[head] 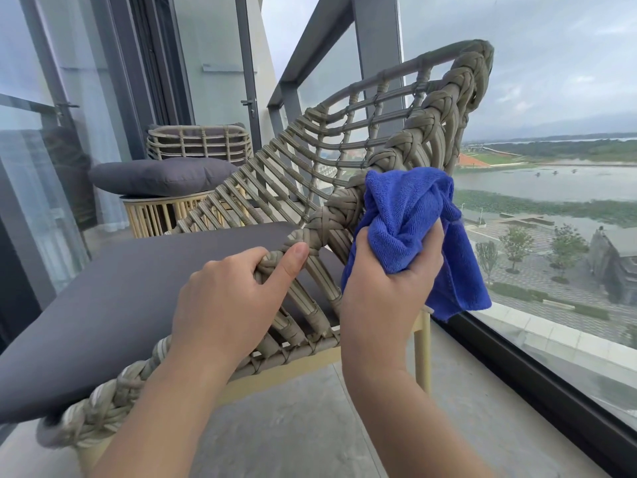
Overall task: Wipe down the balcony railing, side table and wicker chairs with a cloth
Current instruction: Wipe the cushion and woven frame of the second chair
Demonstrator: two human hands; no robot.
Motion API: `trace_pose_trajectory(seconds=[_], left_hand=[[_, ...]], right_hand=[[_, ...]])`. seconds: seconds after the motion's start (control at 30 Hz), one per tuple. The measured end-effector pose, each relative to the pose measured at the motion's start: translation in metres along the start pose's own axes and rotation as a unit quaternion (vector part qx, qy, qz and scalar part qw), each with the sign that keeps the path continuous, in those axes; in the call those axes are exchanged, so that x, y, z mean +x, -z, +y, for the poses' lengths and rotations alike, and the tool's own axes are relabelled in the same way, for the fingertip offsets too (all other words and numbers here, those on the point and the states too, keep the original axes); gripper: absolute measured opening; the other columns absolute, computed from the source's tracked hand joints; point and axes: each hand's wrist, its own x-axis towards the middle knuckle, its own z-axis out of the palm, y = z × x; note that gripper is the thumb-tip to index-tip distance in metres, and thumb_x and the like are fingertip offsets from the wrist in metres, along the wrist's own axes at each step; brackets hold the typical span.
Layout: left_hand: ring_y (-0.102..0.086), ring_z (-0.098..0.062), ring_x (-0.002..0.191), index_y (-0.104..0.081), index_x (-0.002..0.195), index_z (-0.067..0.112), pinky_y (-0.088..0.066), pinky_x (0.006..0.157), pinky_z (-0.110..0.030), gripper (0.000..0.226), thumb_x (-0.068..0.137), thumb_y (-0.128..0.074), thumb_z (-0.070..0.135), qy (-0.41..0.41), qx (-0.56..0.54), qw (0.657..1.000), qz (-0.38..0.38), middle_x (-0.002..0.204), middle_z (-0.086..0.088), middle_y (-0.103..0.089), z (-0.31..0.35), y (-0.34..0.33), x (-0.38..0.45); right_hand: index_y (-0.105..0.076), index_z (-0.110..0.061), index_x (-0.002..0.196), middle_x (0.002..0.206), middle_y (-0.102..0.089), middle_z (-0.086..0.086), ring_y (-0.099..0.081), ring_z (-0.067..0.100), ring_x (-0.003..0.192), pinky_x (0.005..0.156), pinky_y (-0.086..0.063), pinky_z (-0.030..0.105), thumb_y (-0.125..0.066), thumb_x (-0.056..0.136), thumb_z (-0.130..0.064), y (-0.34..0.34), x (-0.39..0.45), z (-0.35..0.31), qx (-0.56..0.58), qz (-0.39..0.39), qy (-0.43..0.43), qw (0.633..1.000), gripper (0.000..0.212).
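I see the left hand (227,298) gripping the braided rim of the near wicker chair (331,160), fingers curled over the weave and the thumb lying flat along the braid. The right hand (386,291) holds a bunched blue microfiber cloth (410,215), fingers closed around it, and presses it against the same braided rim a little farther up, just to the right of the left hand. One corner of the cloth hangs down on the right side.

A dark grey seat cushion (138,291) lies in this chair, on the left. Farther away stands a second wicker chair (200,141), and in front of it a slatted side table (155,213) with a grey pillow (162,175) on top. The grey balcony railing (324,32) with its glass panel runs along the right.

I can read no writing, brand or label anywhere.
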Motion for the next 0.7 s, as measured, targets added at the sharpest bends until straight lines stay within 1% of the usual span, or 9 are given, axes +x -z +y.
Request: trace_pose_trajectory(seconds=[0.1,0.2,0.3,0.33,0.4,0.47,0.53,0.6,0.7], left_hand=[[-0.055,-0.016,0.052,-0.048,0.063,0.019,-0.035,0.05,-0.028,0.08,0.086,-0.018,0.09,0.003,-0.001,1.0,-0.005,0.046,0.003,-0.048,0.0,0.0,0.0],[-0.053,-0.014,0.05,-0.045,0.061,0.02,-0.036,0.05,-0.027,0.08,0.087,-0.019,0.091,0.002,-0.001,1.0,-0.007,0.043,0.006,-0.042,0.0,0.0,0.0],[-0.053,-0.013,0.05,-0.044,0.06,0.02,-0.034,0.051,-0.027,0.077,0.09,-0.024,0.088,0.007,-0.003,1.0,-0.013,0.042,0.007,-0.041,0.002,0.002,-0.001],[-0.053,-0.013,0.05,-0.045,0.06,0.02,-0.033,0.051,-0.027,0.075,0.09,-0.025,0.086,0.008,-0.005,1.0,-0.016,0.043,0.007,-0.041,0.003,0.002,-0.001],[-0.054,-0.014,0.051,-0.047,0.062,0.018,-0.033,0.052,-0.028,0.073,0.089,-0.026,0.083,0.012,-0.006,1.0,-0.02,0.043,0.007,-0.041,0.005,0.003,-0.001],[-0.054,-0.013,0.051,-0.049,0.062,0.018,-0.033,0.051,-0.027,0.073,0.089,-0.027,0.082,0.012,-0.007,1.0,-0.023,0.043,0.007,-0.041,0.006,0.004,-0.001],[-0.054,-0.013,0.051,-0.05,0.063,0.019,-0.033,0.051,-0.027,0.072,0.089,-0.026,0.082,0.013,-0.008,1.0,-0.023,0.043,0.006,-0.042,0.006,0.004,-0.001],[-0.054,-0.013,0.051,-0.049,0.063,0.019,-0.034,0.051,-0.028,0.073,0.089,-0.027,0.082,0.013,-0.008,1.0,-0.023,0.043,0.006,-0.041,0.006,0.004,-0.001],[-0.054,-0.014,0.05,-0.047,0.061,0.018,-0.033,0.051,-0.028,0.073,0.089,-0.027,0.083,0.015,-0.009,1.0,-0.021,0.043,0.005,-0.041,0.005,0.004,-0.001]], right_hand=[[-0.054,-0.023,0.14,0.126,-0.058,0.005,-0.057,0.025,0.121,0.108,-0.045,0.049,-0.074,0.081,-0.028,0.005,0.01,0.009,-0.002,-0.001,0.019,1.0,0.063],[-0.055,-0.018,0.126,0.111,-0.061,0.01,-0.062,0.028,0.1,0.089,-0.055,0.05,-0.074,0.083,-0.019,0.017,0.026,0.021,-0.007,-0.003,0.001,1.0,0.048],[-0.053,-0.015,0.105,0.092,-0.056,0.002,-0.052,0.004,0.07,0.064,-0.049,0.019,-0.064,0.092,-0.001,0.035,0.038,0.04,0.005,0.03,-0.064,0.997,0.023],[-0.054,-0.015,0.107,0.095,-0.058,0.005,-0.053,0.002,0.071,0.064,-0.048,0.015,-0.062,0.094,-0.002,0.042,0.041,0.048,0.006,0.049,-0.09,0.995,0.02],[-0.058,-0.018,0.113,0.105,-0.063,0.007,-0.058,0.009,0.084,0.077,-0.051,0.024,-0.061,0.095,-0.009,0.055,0.038,0.067,-0.013,0.071,-0.128,0.989,0.021],[-0.058,-0.024,0.11,0.101,-0.061,0.002,-0.056,0.013,0.085,0.08,-0.05,0.032,-0.062,0.094,-0.013,0.061,0.025,0.081,-0.039,0.04,-0.146,0.988,0.019],[-0.055,-0.026,0.102,0.101,-0.058,0.009,-0.054,0.017,0.081,0.074,-0.052,0.036,-0.064,0.088,-0.023,0.06,0.006,0.09,-0.046,-0.008,-0.158,0.986,0.017],[-0.053,-0.026,0.099,0.107,-0.057,0.012,-0.055,0.017,0.085,0.074,-0.055,0.034,-0.064,0.085,-0.025,0.055,-0.006,0.09,-0.055,-0.015,-0.153,0.987,0.018],[-0.053,-0.028,0.099,0.109,-0.053,0.003,-0.055,0.006,0.088,0.073,-0.05,0.02,-0.065,0.09,-0.014,0.046,-0.011,0.085,-0.05,-0.004,-0.13,0.99,0.02]])
